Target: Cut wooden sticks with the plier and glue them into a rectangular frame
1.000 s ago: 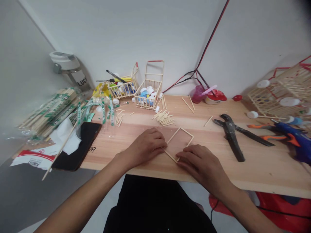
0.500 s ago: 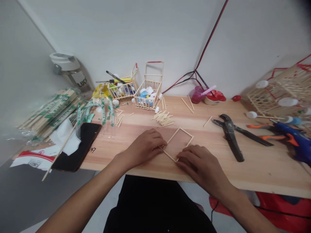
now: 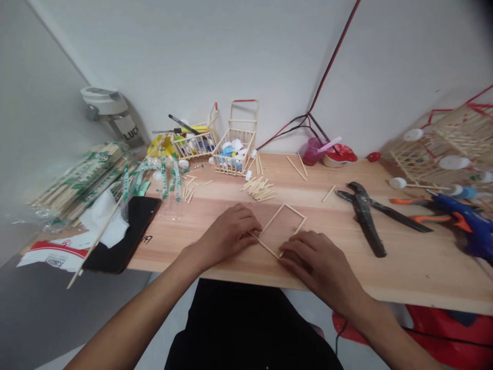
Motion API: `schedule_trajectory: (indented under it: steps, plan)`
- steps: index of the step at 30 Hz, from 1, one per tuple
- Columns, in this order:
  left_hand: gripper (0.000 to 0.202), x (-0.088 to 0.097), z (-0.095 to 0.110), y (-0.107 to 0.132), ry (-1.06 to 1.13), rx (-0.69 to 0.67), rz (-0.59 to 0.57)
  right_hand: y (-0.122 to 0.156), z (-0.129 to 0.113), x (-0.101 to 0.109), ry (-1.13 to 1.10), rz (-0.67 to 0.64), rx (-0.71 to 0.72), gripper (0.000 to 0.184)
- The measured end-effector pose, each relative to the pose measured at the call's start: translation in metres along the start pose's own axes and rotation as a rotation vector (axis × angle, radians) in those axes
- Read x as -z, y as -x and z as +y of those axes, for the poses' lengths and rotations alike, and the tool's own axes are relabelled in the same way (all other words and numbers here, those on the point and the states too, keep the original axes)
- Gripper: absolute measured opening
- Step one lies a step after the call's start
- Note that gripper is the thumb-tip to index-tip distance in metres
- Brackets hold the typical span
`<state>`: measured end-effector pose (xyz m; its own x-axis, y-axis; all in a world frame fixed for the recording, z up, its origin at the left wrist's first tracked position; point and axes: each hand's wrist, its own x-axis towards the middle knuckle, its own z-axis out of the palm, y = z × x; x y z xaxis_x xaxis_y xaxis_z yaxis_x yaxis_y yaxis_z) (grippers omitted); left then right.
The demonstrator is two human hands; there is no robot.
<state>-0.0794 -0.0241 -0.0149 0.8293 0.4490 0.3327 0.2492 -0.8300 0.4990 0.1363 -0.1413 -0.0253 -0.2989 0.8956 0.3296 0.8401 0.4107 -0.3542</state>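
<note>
A rectangular frame of thin wooden sticks [image 3: 273, 219] lies on the table between my hands. My left hand [image 3: 233, 231] is closed, its fingertips pinching a stick at the frame's near left corner. At the near right side, my right hand [image 3: 314, 257] has its fingers curled over the frame's right stick, close to the near corner. Its fingertips are partly hidden. Beyond the frame lies a pile of short cut sticks [image 3: 259, 189]. Two small stick carts stand behind: one cart [image 3: 233, 159] holds blue and white caps, the other cart [image 3: 192, 148] holds caps and pens.
To the right are black-handled pliers [image 3: 364, 221], a blue glue gun [image 3: 462, 218] and larger stick carts [image 3: 427, 149]. A phone [image 3: 133, 226], wrapped stick bundles [image 3: 84, 177] and a bottle [image 3: 111, 115] sit left. A pink cup [image 3: 313, 152] stands at the back.
My left hand has shifted slightly left, and more of the frame's near left corner shows. My right hand stays in place on the frame.
</note>
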Motion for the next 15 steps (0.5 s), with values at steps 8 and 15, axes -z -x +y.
schedule_trajectory:
  steps: [8, 15]
  plan:
    - [0.011, -0.0033, -0.0009, -0.0011, -0.015, -0.011, 0.0, -0.0001, -0.0021, 0.0003, -0.013, 0.0, -0.01, 0.01]
    - [0.011, -0.0037, -0.0009, -0.002, -0.014, -0.018, -0.001, -0.0012, -0.0011, -0.0006, -0.012, -0.006, -0.016, 0.009]
